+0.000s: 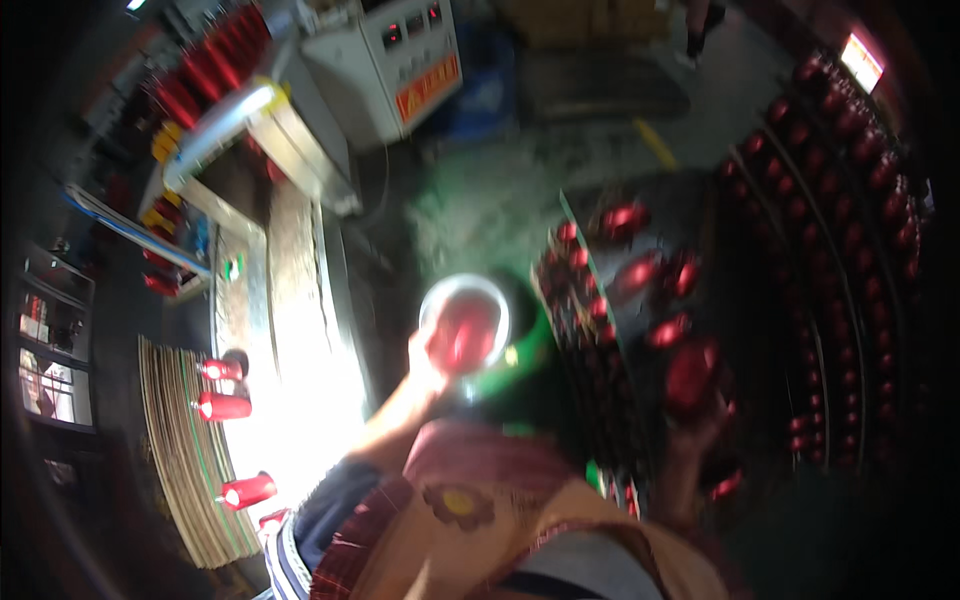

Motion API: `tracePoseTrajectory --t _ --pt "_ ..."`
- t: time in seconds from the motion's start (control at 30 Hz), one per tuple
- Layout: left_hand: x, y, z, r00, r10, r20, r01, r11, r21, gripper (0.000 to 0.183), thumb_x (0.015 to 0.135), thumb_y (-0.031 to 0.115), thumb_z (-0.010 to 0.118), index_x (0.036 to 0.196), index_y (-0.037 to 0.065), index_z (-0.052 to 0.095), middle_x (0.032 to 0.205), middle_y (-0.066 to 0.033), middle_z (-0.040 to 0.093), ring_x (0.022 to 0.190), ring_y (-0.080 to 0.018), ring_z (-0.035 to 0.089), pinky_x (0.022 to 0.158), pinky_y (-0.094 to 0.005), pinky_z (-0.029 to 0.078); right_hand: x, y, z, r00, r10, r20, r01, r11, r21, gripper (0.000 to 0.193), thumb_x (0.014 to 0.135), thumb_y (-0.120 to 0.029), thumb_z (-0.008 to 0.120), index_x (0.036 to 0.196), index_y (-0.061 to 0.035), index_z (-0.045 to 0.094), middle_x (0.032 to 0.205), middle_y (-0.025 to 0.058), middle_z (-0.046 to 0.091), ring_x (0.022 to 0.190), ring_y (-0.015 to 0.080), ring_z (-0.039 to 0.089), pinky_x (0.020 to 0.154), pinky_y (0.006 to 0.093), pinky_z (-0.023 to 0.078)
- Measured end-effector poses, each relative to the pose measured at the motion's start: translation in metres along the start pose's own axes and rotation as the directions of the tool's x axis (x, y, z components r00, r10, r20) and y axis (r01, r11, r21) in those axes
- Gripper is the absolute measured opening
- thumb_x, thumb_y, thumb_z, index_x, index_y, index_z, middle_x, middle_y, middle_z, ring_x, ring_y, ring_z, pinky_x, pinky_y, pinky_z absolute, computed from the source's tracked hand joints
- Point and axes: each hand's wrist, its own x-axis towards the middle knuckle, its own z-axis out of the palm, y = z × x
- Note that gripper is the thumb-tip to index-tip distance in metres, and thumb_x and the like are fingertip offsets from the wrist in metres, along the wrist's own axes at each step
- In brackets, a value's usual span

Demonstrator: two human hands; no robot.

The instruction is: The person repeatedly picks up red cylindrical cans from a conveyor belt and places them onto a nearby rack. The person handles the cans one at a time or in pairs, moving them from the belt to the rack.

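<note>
My left hand is closed round a shiny red vessel with a pale round rim, held out in front of my apron. The vessel's round end faces up, and strong light washes out part of the fingers. Over to the right, in shadow, my right hand grips another dark red rounded vessel from its near side. That hand is dim and blurred. Several similar red vessels lie beyond it, among them one vessel close to the held one, on a dark surface with a pale green edge.
A brightly lit bench runs along my left, with red cylinders lying at its outer side near a stack of thin boards. Curved rows of red vessels fill the right. Ahead stands a light control cabinet.
</note>
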Motion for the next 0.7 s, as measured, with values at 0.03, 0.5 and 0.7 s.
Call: tracePoseTrajectory --t 0.03,0.5,0.7 --pt "0.017 0.012 -0.02 0.999 -0.022 -0.03 0.02 0.998 -0.067 0.057 0.097 0.041 0.058 0.144 0.011 0.047 0.138 -0.0135 0.055 0.125 -0.0298 0.055 0.107 -0.0468 0.045 0.025 0.05 0.016 0.979 0.201 -0.042 -0.188 0.958 0.215 0.06 0.092 -0.024 0.054 0.147 -0.0043 0.041 0.148 0.0194 0.045 0.136 0.0358 0.044 0.11 0.0528 0.041" --pt "0.11 0.068 -0.151 0.986 -0.139 0.096 0.16 0.592 -0.79 0.071 0.09 0.055 0.057 0.144 0.01 0.045 0.141 -0.027 0.045 0.111 -0.043 0.058 0.086 -0.0577 0.056 0.19 0.424 0.067 0.257 0.916 0.309 -0.889 0.099 0.448 0.071 0.083 -0.046 0.071 0.141 -0.0086 0.051 0.142 0.0179 0.05 0.127 0.0316 0.051 0.1 0.0428 0.049" --pt "0.116 0.051 -0.174 0.978 -0.088 0.187 0.202 0.599 -0.775 0.07 0.095 0.052 0.052 0.149 0.011 0.04 0.14 -0.0305 0.047 0.109 -0.042 0.062 0.084 -0.0571 0.058 0.229 0.438 0.041 0.134 0.92 0.368 -0.932 -0.009 0.363 0.067 0.09 -0.039 0.068 0.146 -0.0097 0.045 0.15 0.0145 0.044 0.133 0.0312 0.045 0.102 0.0415 0.045"
